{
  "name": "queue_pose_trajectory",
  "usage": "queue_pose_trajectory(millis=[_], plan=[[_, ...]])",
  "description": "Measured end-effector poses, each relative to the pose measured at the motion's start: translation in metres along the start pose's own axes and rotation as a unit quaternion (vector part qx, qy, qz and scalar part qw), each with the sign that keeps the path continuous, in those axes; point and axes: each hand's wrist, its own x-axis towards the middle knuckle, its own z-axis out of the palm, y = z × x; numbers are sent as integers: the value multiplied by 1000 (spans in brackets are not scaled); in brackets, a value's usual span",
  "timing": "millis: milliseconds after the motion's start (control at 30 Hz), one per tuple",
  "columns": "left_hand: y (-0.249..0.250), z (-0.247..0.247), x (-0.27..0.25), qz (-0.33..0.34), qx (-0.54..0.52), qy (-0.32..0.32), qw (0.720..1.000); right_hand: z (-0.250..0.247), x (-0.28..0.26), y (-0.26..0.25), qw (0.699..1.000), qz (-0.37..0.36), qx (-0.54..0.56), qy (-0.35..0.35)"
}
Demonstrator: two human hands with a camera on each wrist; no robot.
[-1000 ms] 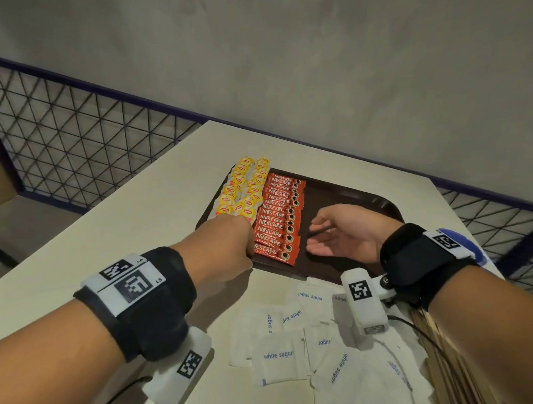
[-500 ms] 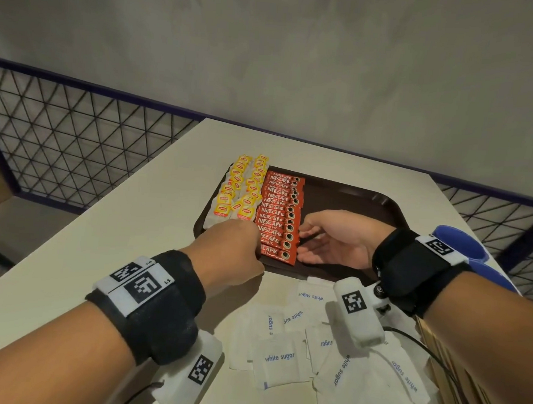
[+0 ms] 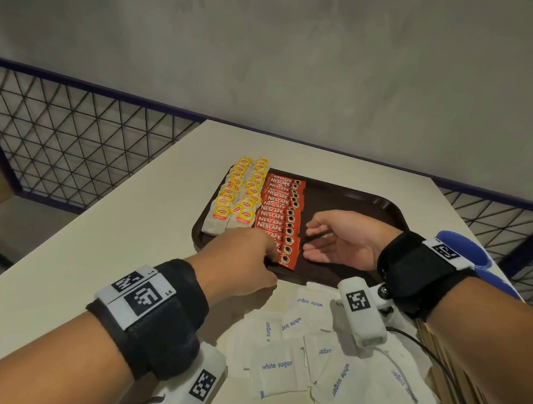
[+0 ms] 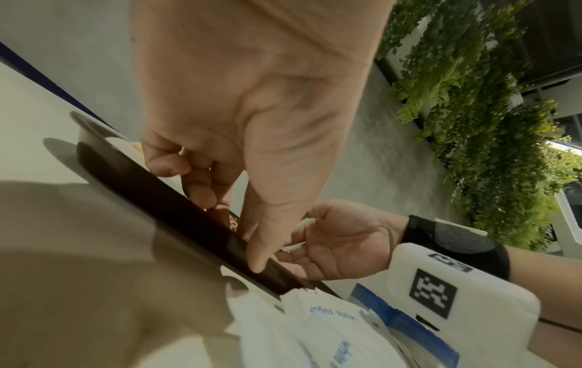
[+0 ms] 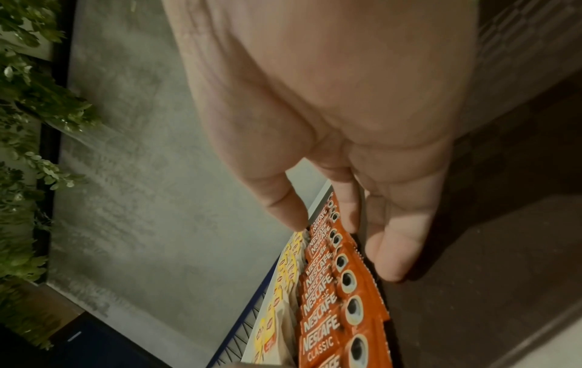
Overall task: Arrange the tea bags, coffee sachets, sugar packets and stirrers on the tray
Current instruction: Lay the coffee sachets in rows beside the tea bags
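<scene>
From my head camera, my left hand point(image 3: 240, 256) sits at the near edge of the dark brown tray point(image 3: 368, 205), knuckles up, its fingers hidden against the nearest Nescafé coffee sachets point(image 3: 281, 216). Only the left wrist view shows those fingers curled down over the tray rim, tips on a red sachet; whether they pinch it, I cannot tell. My right hand point(image 3: 344, 241) rests on the bare tray floor, palm turned inward, fingers relaxed and holding nothing; the right wrist view shows its fingertips point(image 5: 393, 261) just beside the sachet row's right edge. Yellow Lipton tea bags point(image 3: 239, 194) fill the tray's left side. White sugar packets point(image 3: 280, 368) lie scattered on the table point(image 3: 100, 238), with wooden stirrers point(image 3: 471, 395) at my right.
</scene>
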Motion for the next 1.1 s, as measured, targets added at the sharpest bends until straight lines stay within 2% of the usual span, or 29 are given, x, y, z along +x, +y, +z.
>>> queue_pose_trajectory(millis=[233, 433, 633, 867, 1100], plan=[[12, 1, 3, 28, 23, -13, 999, -2, 2, -5, 1000, -14, 9, -6], [9, 3, 2, 16, 9, -17, 1000, -2, 24, -21, 995, -57, 56, 52], [7, 6, 3, 11, 35, -15, 999, 8, 36, -23, 996, -59, 65, 28], [8, 4, 2, 3, 24, -18, 1000, -7, 44, -20, 995, -48, 72, 49], [7, 6, 2, -4, 5, -19, 1000, 3, 62, -32, 991, -94, 47, 84]])
